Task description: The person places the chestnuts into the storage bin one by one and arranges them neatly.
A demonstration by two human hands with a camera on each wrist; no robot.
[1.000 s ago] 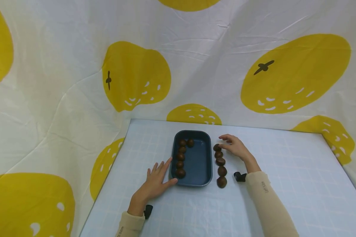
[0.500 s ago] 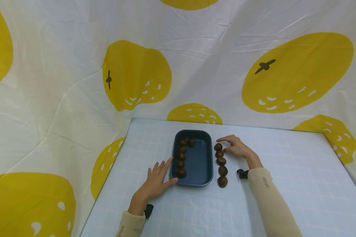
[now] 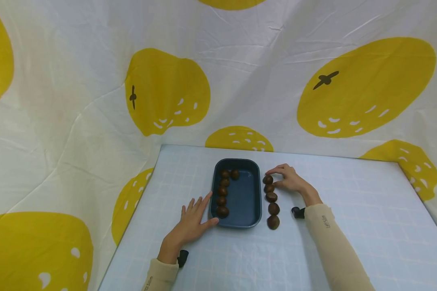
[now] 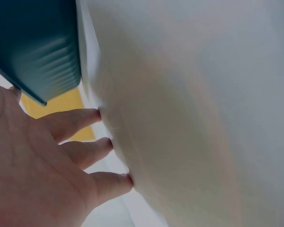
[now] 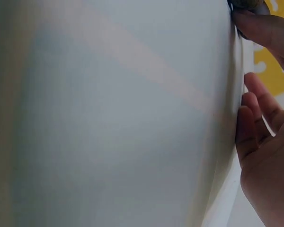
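A dark blue rectangular tray holds several brown chestnuts, most in a column along its left side, one beside the column's far end. My left hand lies at the tray's left side, fingers spread, with index finger and thumb against the rim. In the left wrist view its other fingertips touch the tabletop. Right of the tray runs a column of several more chestnuts. My right hand pinches the farthest one, a chestnut, between thumb and index finger. In the right wrist view that chestnut shows only partly at the top edge.
Loose chestnuts continue the column toward me, close to the tray's right wall. A pale checked cloth covers the table. White fabric with yellow fruit prints hangs behind and at the left. Black wrist cameras sit under the forearms.
My right hand has drawn its thumb and index finger around the farthest chestnut of the right column. That chestnut stays in place. The left hand and tray have not visibly moved.
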